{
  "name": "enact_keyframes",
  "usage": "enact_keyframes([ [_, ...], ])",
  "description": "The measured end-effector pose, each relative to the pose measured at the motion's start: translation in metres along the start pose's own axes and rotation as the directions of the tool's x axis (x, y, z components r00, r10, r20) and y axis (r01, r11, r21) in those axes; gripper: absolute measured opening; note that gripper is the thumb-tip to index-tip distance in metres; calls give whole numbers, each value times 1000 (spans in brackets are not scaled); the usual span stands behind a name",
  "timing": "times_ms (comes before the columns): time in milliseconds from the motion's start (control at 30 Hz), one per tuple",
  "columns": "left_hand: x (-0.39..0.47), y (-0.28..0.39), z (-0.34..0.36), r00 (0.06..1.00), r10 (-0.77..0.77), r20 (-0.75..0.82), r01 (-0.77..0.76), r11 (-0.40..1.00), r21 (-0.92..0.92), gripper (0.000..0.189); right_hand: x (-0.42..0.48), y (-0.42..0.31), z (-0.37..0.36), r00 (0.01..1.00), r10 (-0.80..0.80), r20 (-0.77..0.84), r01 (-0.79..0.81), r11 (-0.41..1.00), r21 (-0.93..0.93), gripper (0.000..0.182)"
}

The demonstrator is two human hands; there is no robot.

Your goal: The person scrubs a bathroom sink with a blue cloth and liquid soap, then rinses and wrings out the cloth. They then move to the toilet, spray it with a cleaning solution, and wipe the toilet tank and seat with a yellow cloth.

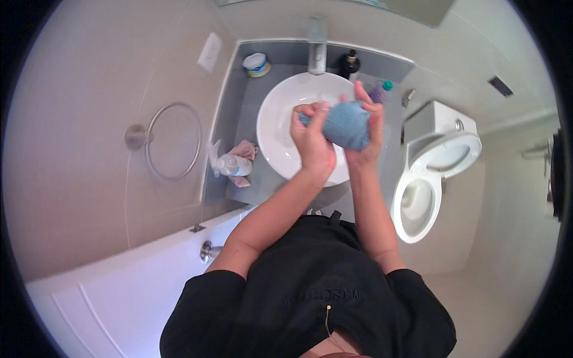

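Note:
A bunched blue cloth (345, 126) is held between both hands, above the right half of a round white washbasin (273, 121). My left hand (314, 132) grips the cloth's narrow left end, with fingers curled over it. Around the right side of the bundle, my right hand (372, 129) is closed, and one or two of its fingers stick up beyond the far edge. The basin's right part is hidden behind the hands and cloth. A metal faucet (317, 56) stands at the basin's far rim.
Left on the grey counter (253, 96) are a spray bottle (236, 165) on a pink cloth (245, 149) and a round tub (257, 65). Behind the basin stand a black pump bottle (350, 65) and a purple green-capped bottle (380, 92). A toilet (418, 206) with raised lid is at right, a towel ring (197, 134) left.

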State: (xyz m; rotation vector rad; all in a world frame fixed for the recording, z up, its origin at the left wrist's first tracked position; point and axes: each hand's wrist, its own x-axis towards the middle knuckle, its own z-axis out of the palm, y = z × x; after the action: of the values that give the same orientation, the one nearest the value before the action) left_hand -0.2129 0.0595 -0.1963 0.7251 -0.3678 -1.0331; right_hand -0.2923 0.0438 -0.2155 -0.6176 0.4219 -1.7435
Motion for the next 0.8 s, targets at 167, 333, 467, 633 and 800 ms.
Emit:
enact_keyframes([
  [167, -22, 34, 22, 636, 494, 593, -740, 608, 287, 26, 11, -5, 6, 771, 636, 41, -621, 735, 274, 45],
  [333, -45, 47, 24, 210, 481, 851, -956, 285, 75, 44, 32, -24, -4, 291, 913, 286, -884, 371, -284, 49],
  [467, -57, 34, 13, -48, 258, 965, -990, 115, -80, 48, 45, -50, 40, 175, 984, 33, -639, 140, -756, 49],
  [633, -41, -4, -14, -221, 48, 974, -974, 35, -223, 42, 48, -16, 37, 288, 956, -66, -167, -18, -986, 52],
  [800, -14, -58, -54, -238, -192, 952, -960, -100, -260, 42, 47, 25, 9, 496, 867, -46, 41, -76, -996, 51],
])
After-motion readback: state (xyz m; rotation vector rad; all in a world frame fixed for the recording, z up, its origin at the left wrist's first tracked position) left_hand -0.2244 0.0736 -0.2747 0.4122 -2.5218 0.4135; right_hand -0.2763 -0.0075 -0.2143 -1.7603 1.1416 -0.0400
